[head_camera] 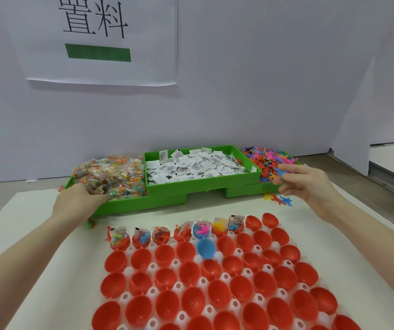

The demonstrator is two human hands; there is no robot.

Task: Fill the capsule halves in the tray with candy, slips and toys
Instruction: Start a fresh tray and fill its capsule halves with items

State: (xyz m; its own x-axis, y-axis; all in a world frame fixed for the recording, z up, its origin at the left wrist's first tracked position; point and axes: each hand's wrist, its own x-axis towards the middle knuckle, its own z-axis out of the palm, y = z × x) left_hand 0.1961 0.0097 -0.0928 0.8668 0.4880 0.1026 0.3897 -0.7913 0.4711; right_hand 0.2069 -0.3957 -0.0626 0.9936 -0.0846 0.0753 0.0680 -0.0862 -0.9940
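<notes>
White panels back the bench, with a paper sign bearing printed characters and a green bar at 11 o'clock. Left hand, at 9 o'clock, is buried in the candy packets heaped in the left green bin; fingers curl into the pile, though whether they grip a packet cannot be told. Centre green bin, at 12 o'clock, holds white paper slips. At 1 o'clock, the right green bin holds multicoloured toy figures. Right hand, at 2 o'clock, hovers over that bin's near edge, fingers loosely spread; a blue figure sits at the fingertips, contact uncertain. A few loose figures lie on the white mat below it. White tray spans 5 to 7 o'clock, seated with red capsule halves and one blue half. Far row: seven halves filled from the left, the two rightmost empty.
</notes>
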